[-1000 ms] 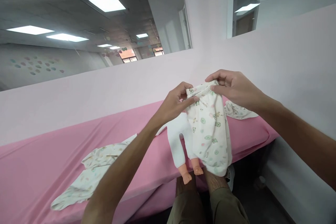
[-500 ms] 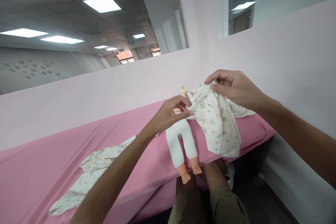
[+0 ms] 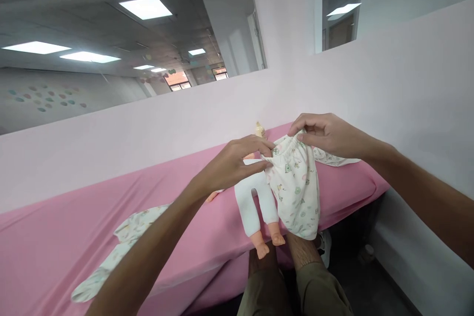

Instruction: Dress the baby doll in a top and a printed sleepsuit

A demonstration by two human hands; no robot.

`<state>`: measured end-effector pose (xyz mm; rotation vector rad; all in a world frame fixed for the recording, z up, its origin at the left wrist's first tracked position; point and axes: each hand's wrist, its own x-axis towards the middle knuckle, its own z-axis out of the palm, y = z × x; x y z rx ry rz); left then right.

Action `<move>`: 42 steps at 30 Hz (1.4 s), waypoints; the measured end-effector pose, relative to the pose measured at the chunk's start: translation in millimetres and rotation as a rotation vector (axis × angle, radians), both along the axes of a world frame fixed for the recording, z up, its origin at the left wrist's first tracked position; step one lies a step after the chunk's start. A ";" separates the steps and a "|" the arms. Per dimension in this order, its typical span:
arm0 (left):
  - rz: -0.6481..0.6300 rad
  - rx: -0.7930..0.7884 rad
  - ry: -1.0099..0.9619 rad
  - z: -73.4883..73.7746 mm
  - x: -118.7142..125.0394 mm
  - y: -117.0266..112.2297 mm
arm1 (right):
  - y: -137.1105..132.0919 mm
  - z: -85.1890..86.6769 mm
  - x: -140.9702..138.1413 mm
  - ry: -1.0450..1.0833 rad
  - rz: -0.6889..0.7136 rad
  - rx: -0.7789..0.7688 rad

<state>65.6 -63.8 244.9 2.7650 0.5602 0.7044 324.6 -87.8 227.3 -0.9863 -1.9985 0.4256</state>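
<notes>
White baby pants with a small green and pink print hang between my hands, held by the gathered waistband. My left hand pinches the left side of the waistband. On the opposite side, my right hand grips it between thumb and fingers. Beside the pants lies a doll with white cloth legs and orange feet, its feet over the table's near edge. The doll's head and most of its upper body are hidden behind my left hand and the pants.
A pink sheet covers the table. Printed baby clothing lies at the left, partly behind my left forearm. Another printed garment lies at the right. A small yellowish bottle stands by the wall.
Both hands have come down slightly, and the left hand has shifted its hold on the waistband. The pants hang lower and nearer the doll's legs, with the waist opening wider.
</notes>
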 end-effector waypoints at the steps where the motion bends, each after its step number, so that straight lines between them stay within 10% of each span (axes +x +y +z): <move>1: -0.003 -0.041 -0.005 0.6 0.6 -1.4 | 0.3 -0.2 -0.5 0.001 -0.002 -0.001; 13: -0.064 -0.592 0.150 4.6 3.0 -4.1 | -6.5 -3.6 -3.1 -0.027 0.133 -0.054; 22: -0.179 -0.585 0.267 -2.9 6.6 -10.2 | -8.6 -10.3 -4.1 -0.121 0.169 -0.025; 30: 0.080 -0.400 0.273 14.0 -2.1 -16.5 | -10.0 -14.8 -3.2 -0.147 0.182 -0.148; 42: 0.097 -0.364 0.287 17.6 1.4 -21.1 | -5.6 -26.6 -12.8 -0.227 0.322 -0.345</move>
